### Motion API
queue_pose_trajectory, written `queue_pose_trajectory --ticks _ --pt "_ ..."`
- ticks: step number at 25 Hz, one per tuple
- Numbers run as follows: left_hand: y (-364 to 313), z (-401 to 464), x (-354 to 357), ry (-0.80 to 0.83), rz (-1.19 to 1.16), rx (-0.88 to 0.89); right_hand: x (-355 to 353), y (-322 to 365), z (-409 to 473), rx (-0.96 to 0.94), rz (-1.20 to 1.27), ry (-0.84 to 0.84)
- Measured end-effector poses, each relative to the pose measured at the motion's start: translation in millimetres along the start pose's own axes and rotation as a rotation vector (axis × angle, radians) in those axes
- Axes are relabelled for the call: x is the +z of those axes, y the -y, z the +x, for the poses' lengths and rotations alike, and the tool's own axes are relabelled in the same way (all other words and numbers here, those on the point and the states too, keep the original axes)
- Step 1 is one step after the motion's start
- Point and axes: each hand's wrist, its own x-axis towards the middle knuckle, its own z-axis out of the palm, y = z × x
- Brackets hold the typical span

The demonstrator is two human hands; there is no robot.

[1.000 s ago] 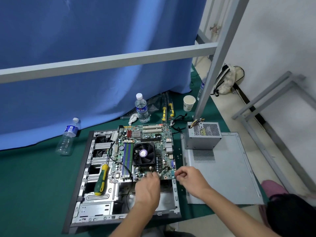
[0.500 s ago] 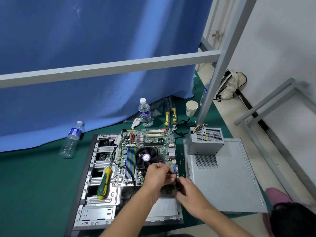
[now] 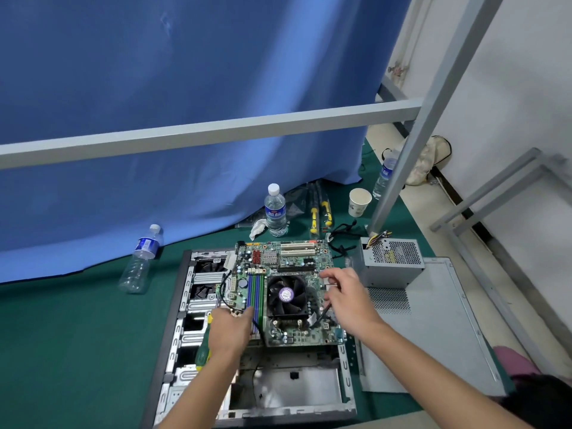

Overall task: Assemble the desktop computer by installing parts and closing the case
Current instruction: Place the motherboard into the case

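Open PC case [image 3: 173,351] lies flat on the green surface [image 3: 77,351], motherboard [image 3: 288,264] sitting in its upper half w/ the CPU fan [image 3: 286,294] near the middle and blue/green RAM slots [image 3: 256,292] just left of the fan.

Left hand [image 3: 230,331] is down at the board's lower-left edge, by the RAM slots, fingers curled; small brass-coloured bits show at the fingertips, but can't tell if it's pinching them or just resting there. Green/yellow screwdriver [image 3: 204,348] lies on the case's drive-bay side, partly hidden under that hand.

Right hand [image 3: 346,300] is over the board's right edge, fingers loosely curled around a thin black cable [image 3: 322,315] that runs down toward the fan's lower-right corner.

PSU [image 3: 391,264] sits on the far end of the grey side panel [image 3: 433,335], right of the case, wires out its back. Behind the board: upright water bottle [image 3: 275,212], crumpled tissue [image 3: 257,228], two yellow-handled tools [image 3: 320,213], paper cup [image 3: 359,202]. Another bottle [image 3: 140,260] lies tilted at left against the blue curtain [image 3: 185,103].
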Motion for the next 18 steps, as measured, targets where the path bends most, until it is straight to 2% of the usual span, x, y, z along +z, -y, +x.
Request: queue_pose_trajectory --ticks 3,6,8,10,12,14,16,18 --pt "1 10 8 0.038 0.070 0.048 23 12 9 -0.004 -0.140 0.010" --pt "0 7 12 0.029 -0.006 0.119 34 16 13 0.108 -0.263 0.093" --pt "2 2 8 0.072 -0.084 0.193 37 17 15 0.168 -0.244 0.148" --pt "7 -7 3 0.185 -0.069 0.356 36 17 17 0.196 -0.213 0.174" --pt "11 -13 -1 0.303 0.099 0.570 34 20 20 0.183 -0.209 0.186" --pt "9 -13 -5 0.338 0.229 0.697 33 23 23 0.165 -0.224 0.215" --pt "0 -7 -6 0.283 0.228 0.674 33 25 26 0.170 -0.258 0.231" --pt "-12 2 -5 0.208 0.236 0.574 34 26 28 0.172 -0.319 0.231"
